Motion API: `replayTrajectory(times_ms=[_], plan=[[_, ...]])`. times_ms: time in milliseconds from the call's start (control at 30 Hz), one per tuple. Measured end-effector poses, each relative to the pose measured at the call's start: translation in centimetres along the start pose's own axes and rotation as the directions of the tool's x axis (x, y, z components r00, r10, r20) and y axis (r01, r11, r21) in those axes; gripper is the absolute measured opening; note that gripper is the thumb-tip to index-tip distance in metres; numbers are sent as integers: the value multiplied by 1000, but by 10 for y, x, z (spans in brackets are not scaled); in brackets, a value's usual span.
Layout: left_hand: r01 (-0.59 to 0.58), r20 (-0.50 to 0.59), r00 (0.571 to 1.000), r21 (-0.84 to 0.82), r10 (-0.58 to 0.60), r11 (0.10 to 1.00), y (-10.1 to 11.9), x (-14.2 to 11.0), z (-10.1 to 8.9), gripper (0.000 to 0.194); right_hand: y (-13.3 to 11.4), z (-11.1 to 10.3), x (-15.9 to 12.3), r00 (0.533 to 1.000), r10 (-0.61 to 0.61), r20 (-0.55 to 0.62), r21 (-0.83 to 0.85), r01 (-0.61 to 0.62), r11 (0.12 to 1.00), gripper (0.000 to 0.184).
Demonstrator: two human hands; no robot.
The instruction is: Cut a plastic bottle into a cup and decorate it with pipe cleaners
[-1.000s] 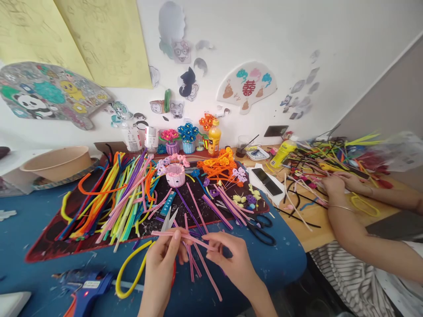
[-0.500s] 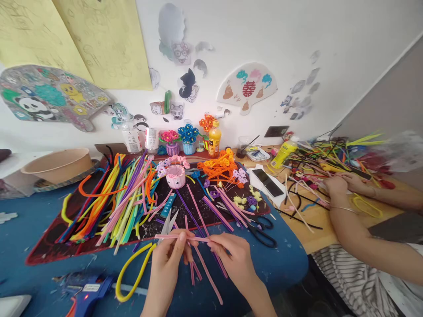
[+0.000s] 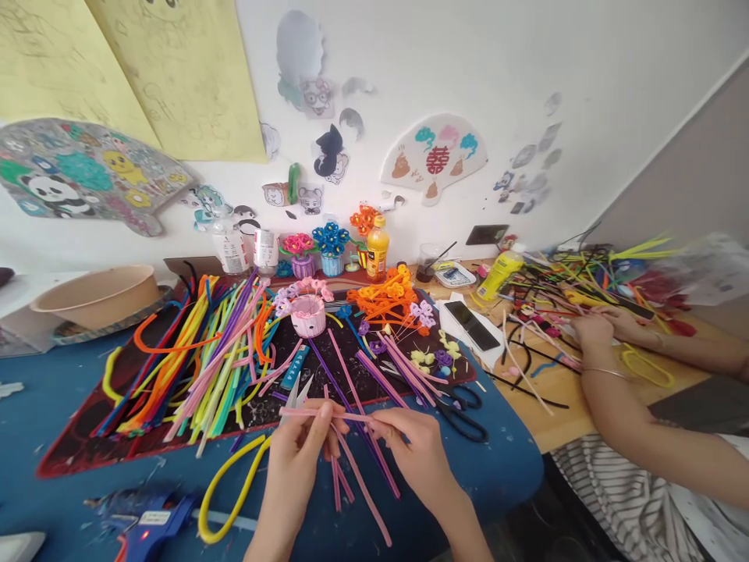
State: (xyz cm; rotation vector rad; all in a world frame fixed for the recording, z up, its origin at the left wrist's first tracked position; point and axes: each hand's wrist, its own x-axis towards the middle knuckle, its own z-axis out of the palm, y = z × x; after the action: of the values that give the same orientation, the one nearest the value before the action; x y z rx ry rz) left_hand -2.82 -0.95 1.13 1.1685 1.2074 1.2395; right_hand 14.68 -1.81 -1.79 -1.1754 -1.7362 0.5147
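Head view: what is the left hand (image 3: 301, 453) doing?

It is pinching a pink fuzzy stem (image 3: 351, 417) between thumb and fingers, nearly closed, and the stem's free end is poking out past them.

And the right hand (image 3: 413, 445)?

That one is gripping the stem's other end, thumb against forefinger, the remaining fingers curling in. The stem is stretching almost level between both hands, above the blue tabletop (image 3: 503, 445).

What is lying close by?

Open scissor blades (image 3: 297, 393) are pointing up just behind the left hand; I can't tell whether it is touching them. Loose pink stems (image 3: 363, 492) are lying below, and a yellow loop (image 3: 202, 517) is resting to the left, near a blue glue gun (image 3: 155, 523).

Anything beyond?

A pink pot (image 3: 309, 316) is standing on the dark mat (image 3: 76, 449), and a co-worker's hand (image 3: 592, 332) is working at the right.
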Motion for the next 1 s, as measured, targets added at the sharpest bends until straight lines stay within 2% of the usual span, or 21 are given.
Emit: replayTrajectory(times_ms=[100,200,267,333,400,500,600,667,800,1000], plan=[[-7,-90,996,15,9,1000,2,3,-5,32,6,-4,-3,997,70,34,-8,-69,998,26],[-17,-159,987,90,31,996,0,6,-18,34,13,-8,-9,984,176,23,-37,-175,984,31],[-6,-159,986,210,40,978,-5,5,-28,35,18,-10,-15,973,232,7,-93,-230,969,35],[23,-114,993,394,24,919,-10,2,-34,35,20,-11,-23,968,252,-12,-198,-249,948,39],[57,-53,998,600,-32,798,-12,-2,-34,35,20,-10,-29,972,233,-32,-336,-229,913,42],[76,13,987,846,-163,527,-9,-8,-23,34,15,-6,-35,982,188,-13,-483,-170,859,47],[51,36,950,962,-311,268,-1,-11,-8,32,9,-1,-36,985,170,-14,-516,-153,843,48],[40,29,929,983,-368,178,1,-12,-2,33,7,3,-33,986,160,-45,-525,-160,836,49],[31,19,931,991,-365,130,-6,-15,4,33,7,13,-27,986,160,-55,-543,-164,823,46],[36,10,937,991,-348,126,-13,-19,4,29,4,21,-23,981,191,-12,-505,-171,846,44]])
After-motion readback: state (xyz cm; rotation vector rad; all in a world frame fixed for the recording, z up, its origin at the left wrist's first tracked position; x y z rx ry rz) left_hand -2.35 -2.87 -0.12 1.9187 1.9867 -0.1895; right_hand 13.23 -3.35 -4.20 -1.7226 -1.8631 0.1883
